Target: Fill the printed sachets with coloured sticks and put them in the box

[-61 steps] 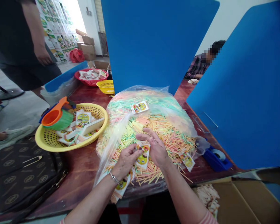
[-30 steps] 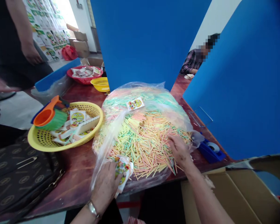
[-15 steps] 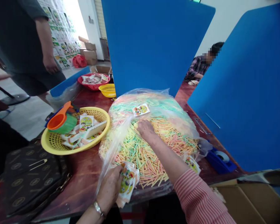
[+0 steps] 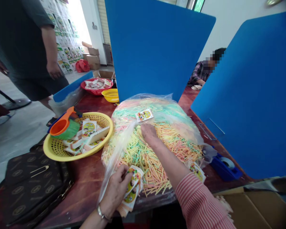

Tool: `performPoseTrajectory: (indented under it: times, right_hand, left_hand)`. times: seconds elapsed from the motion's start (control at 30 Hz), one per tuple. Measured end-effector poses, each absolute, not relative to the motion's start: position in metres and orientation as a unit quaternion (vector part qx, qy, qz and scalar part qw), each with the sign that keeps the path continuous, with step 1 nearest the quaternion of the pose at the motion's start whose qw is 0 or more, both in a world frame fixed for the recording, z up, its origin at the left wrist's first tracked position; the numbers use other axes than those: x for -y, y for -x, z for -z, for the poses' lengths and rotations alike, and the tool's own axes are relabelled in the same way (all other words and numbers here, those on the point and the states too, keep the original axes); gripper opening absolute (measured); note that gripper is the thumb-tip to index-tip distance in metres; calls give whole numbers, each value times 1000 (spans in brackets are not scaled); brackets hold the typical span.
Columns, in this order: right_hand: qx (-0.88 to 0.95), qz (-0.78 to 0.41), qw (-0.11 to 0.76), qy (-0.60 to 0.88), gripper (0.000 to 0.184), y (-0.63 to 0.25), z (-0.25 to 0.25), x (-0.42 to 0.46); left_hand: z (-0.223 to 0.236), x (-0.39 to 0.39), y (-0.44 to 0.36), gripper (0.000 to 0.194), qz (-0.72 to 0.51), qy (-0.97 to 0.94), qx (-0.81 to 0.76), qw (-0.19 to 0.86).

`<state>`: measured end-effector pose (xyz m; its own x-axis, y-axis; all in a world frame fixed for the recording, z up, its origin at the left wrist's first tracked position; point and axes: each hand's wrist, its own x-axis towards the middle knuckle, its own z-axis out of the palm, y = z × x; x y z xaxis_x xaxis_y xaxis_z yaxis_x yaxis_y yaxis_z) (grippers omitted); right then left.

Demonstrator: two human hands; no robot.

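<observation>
A large clear plastic bag (image 4: 119, 149) lies open on the table, full of thin pastel sticks (image 4: 133, 149) in yellow, green, orange and pink. My left hand (image 4: 118, 187), with a bracelet at the wrist, is closed on a small stack of printed packets (image 4: 133, 187) at the bag's near edge. My right hand (image 4: 149, 133) reaches into the sticks near the middle of the bag; its fingers are bent down and hidden, so what they hold does not show. Just beyond it, a single printed packet (image 4: 144, 115) rests on the plastic. Another packet (image 4: 196, 170) lies partly behind my right forearm.
To the left stands a yellow basket (image 4: 54, 152) with packets and scoops (image 4: 64, 125), beside a brown patterned bag (image 4: 35, 187). Blue partitions (image 4: 157, 47) rise behind and at right. A blue tape dispenser (image 4: 225, 168) sits at right. One person stands at left; another sits beyond the partitions.
The left fingers have shifted on the packet stack, and the thumb now lies over its face. My right hand stays in the sticks. The whole view has tilted slightly upward.
</observation>
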<state>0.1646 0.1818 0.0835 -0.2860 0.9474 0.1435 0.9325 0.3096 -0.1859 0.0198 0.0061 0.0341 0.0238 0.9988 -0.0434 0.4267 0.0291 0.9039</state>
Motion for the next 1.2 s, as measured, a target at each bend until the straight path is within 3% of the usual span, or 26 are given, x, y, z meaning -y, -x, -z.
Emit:
performPoseTrajectory:
  times: [0.1,0.27,0.37,0.7,0.77,0.87,1.0,1.2]
  right_hand:
    - [776,-64,198,596,28,-183,-79,-179]
    - [753,-140,289,575,35,-209,-61,-162]
    - [747,-156,301,572,33,-214,-53,-153]
    - [751,-102,272,594,12,-198,-62,-164]
    - [739,-100,283,603,17,-197,-64,-161]
    - [674,-228,404,575,29,-197,-67,-145]
    - [536,-473,595,368,19,-190,-75,-112]
    - [481,-525,619,332,13,-175,-73,-89]
  left_hand:
    - [-37,-12,-21,19,-377,-583,-583,422]
    - [-43,-17,-18,22,-365,-618,-597,358]
    - [-44,-21,-20,21,-377,-615,-598,349]
    - [-42,-33,-34,21,-441,-531,-530,494]
    - [-42,-33,-33,21,-432,-540,-537,484]
    - [-44,-32,-31,20,-426,-556,-555,448]
    - [-47,-32,-32,23,-427,-552,-549,459]
    - [-54,-33,-44,21,-466,-474,-469,582]
